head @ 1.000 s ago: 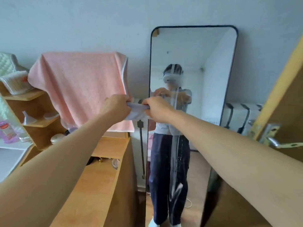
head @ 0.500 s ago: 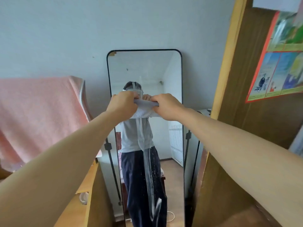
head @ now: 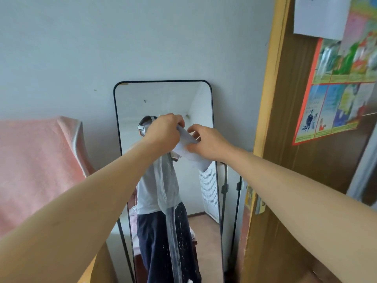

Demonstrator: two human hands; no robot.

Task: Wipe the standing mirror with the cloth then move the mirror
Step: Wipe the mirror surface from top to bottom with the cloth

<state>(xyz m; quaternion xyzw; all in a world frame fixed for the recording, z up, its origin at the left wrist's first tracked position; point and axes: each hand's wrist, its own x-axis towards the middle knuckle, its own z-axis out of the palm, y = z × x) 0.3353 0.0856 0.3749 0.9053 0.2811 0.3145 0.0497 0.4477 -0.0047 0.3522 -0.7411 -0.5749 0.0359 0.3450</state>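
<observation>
A tall standing mirror [head: 201, 103] with a thin black frame leans against the pale wall straight ahead. A wet streak with droplets runs down its glass. In front of the mirror's upper half I hold a folded pale grey cloth [head: 192, 154]. My left hand [head: 163, 132] grips the cloth's upper end. My right hand [head: 208, 141] pinches its middle, and the lower end hangs down to the right. The mirror reflects a person holding the cloth.
A pink towel [head: 38, 166] hangs over furniture on the left. A wooden door [head: 285, 139] with a yellow edge stands on the right, close to the mirror, with a colourful poster [head: 336, 92] on it. A black stand leg [head: 223, 193] shows beside the mirror.
The view has swung right and up, so the mirror sits lower in frame. The cloth, held level between both hands before, now tilts down to the right with my left hand higher.
</observation>
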